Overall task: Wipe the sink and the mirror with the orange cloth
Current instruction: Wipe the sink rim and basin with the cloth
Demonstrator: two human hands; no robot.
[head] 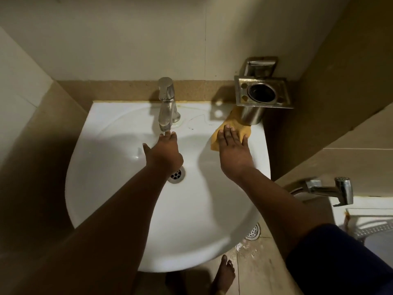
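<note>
White sink (119,209), right hand (234,150) flat on orange cloth (236,129) (under steel holder (262,92))

The right hand (232,145) covered much of the orange cloth (234,126), whose far end ran behind the steel cup (251,116), while the left hand (163,150) hid part of the drain (176,176), and the sink (119,188) concealed most of the floor drain (253,232).
</note>
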